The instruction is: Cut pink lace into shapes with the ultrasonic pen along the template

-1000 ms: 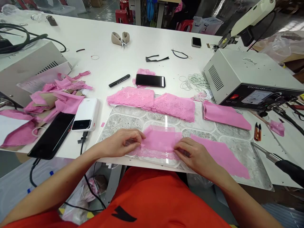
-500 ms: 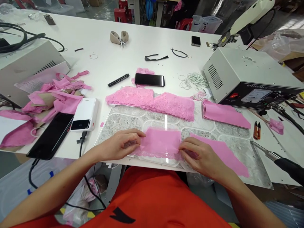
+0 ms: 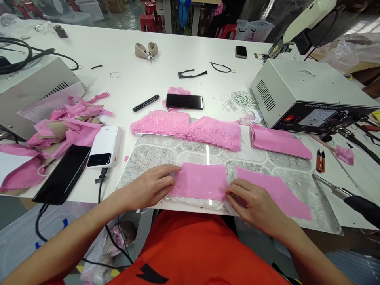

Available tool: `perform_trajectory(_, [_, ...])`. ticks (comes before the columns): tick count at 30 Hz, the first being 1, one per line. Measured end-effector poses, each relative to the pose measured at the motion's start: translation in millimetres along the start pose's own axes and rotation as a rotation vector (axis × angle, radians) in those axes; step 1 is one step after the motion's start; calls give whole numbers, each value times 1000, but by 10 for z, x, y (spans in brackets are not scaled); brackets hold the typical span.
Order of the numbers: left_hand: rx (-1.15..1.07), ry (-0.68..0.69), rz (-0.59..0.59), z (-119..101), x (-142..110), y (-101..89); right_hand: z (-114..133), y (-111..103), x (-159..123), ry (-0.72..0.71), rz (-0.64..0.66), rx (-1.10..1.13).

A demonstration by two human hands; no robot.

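A pink fabric piece [image 3: 202,181], roughly rectangular with a wavy lower edge, lies on the grey stone-patterned board [image 3: 148,158] in front of me. My left hand [image 3: 151,184] grips its left side, index finger stretched to the upper corner and the other fingers bent at the edge. At the lower right corner, my right hand [image 3: 251,202] is closed in a pinch on the fabric; the fingertips are partly hidden. Just right of it lies a second pink piece [image 3: 282,196] with a slanted side. Two pink lace pieces [image 3: 162,123] lie along the board's far edge.
Folded pink fabric [image 3: 280,142] lies at the board's right, near a grey machine [image 3: 314,95]. Orange snips [image 3: 320,160] and a black-handled tool [image 3: 360,209] lie beyond my right hand. A white power bank [image 3: 105,146], phone [image 3: 184,101] and marker [image 3: 146,103] are also around.
The view has shifted slightly. My left hand's fingers have drawn closer together at the fabric's left edge. The right hand keeps nearly the same place, and the fabric lies about where it was.
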State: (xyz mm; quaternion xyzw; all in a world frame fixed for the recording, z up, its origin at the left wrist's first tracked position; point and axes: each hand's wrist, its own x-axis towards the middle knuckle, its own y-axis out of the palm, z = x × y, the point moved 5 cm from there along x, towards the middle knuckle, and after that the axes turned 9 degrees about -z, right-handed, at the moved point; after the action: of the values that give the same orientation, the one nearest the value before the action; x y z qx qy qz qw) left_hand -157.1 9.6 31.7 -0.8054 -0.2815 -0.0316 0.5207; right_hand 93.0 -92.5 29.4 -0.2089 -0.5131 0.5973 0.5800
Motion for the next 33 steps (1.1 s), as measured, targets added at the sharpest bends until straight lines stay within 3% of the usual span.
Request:
perform_trajectory(4, [46, 26, -31, -21, -5, -44, -51, -28, 49, -3, -47, 4])
perform_trajectory(7, [42, 65, -51, -36, 29, -42, -148, -51, 110, 8, -181, -58])
perform_trajectory(10, [74, 127, -4, -46, 50, 61, -204, -14, 177, -45, -253, -181])
perform_trajectory(15, [203, 132, 18, -3, -14, 239, -245, 94, 219, -100, -238, -295])
perform_trajectory(25, [304, 112, 5, -7, -77, 293, -431, 34, 261, 150, -226, -119])
perform_trajectory(33, [300, 111, 0, 6, -89, 292, -560, 124, 393, 364, -113, -41])
